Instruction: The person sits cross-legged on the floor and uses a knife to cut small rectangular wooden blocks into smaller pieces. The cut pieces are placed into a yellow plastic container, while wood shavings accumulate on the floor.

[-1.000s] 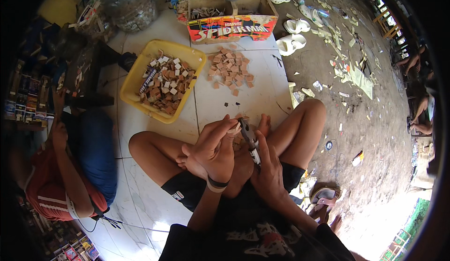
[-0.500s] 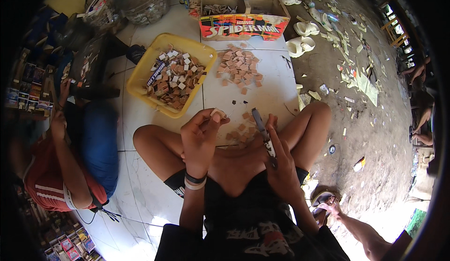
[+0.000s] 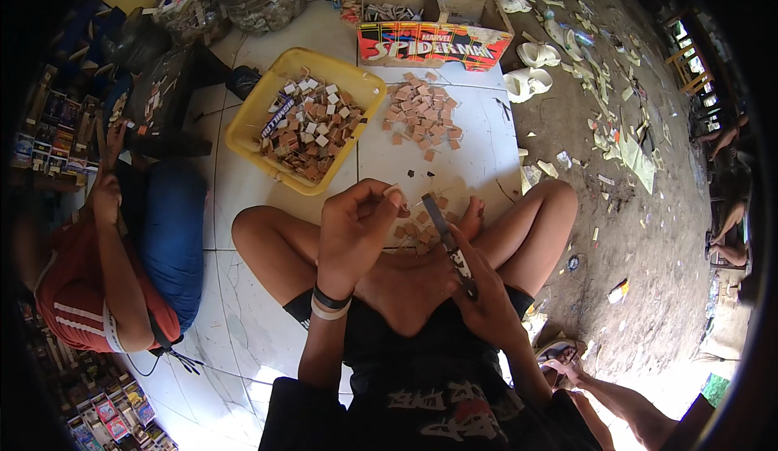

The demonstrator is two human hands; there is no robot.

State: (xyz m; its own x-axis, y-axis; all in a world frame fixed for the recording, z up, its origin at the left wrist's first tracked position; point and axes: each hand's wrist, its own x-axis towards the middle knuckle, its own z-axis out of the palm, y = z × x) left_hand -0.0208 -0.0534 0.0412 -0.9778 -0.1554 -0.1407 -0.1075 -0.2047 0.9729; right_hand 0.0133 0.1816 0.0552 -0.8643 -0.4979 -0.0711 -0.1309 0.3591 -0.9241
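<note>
White tiles gleam mid-frame as the left hand pinches a small pale piece, the right hand gripping a long grey tool.

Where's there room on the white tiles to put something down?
Bare tile shows between the co-worker's blue-clad leg and the person's left thigh. A smaller patch lies right of the pile of squares. Small pieces crowd the yellow basin.

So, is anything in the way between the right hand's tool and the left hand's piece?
Nothing visible blocks the gap between the tool in the right hand and the piece in the left hand.
</note>
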